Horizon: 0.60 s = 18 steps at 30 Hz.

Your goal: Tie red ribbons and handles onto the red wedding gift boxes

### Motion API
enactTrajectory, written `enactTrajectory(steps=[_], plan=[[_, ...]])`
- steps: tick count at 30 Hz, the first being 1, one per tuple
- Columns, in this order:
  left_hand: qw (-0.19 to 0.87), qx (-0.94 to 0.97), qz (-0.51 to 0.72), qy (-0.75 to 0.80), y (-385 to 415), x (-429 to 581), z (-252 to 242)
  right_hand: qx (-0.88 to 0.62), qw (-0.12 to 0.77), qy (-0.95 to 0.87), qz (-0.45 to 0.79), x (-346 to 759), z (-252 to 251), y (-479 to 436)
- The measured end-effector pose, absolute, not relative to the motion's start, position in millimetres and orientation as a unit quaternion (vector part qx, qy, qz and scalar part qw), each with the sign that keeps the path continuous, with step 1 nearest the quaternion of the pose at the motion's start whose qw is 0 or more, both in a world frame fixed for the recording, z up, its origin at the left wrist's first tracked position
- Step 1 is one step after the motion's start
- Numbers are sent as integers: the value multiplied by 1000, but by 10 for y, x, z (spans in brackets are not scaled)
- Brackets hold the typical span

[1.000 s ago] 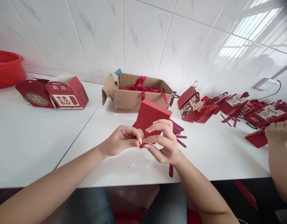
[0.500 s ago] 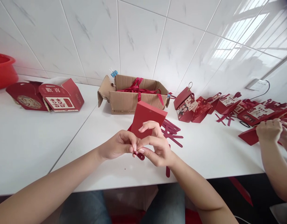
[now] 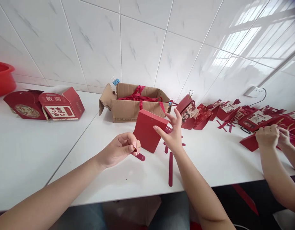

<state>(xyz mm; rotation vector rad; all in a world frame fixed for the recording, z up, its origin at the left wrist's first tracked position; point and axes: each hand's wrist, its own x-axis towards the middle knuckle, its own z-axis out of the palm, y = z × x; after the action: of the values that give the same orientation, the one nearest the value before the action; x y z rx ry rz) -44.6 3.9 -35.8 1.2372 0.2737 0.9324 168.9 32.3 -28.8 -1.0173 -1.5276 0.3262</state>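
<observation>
Bare forearms (image 3: 66, 182), slender and uncovered to the elbow, ending in a left hand (image 3: 120, 148) and a right hand (image 3: 172, 135) with slim fingers, and, lower down, legs in faded blue-grey denim trousers (image 3: 172, 209).

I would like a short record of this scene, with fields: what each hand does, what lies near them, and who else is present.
left hand: closed, pinching one end of a dark red strip
right hand: open, fingers spread, one fingertip at the red folded box
table: loose strip; cardboard carton holding red ribbons
left side: printed red boxes; red basin
right side: another person's hands on a red piece; decorated boxes
</observation>
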Motion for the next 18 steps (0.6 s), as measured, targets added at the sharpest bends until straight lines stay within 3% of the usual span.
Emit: enactTrajectory(steps=[4, 18], plan=[[702, 550, 433, 133, 39, -417, -377, -395, 576, -659, 280, 1641, -366, 377], [596, 588, 500, 223, 82, -499, -268, -360, 610, -613, 350, 1613, -376, 320]])
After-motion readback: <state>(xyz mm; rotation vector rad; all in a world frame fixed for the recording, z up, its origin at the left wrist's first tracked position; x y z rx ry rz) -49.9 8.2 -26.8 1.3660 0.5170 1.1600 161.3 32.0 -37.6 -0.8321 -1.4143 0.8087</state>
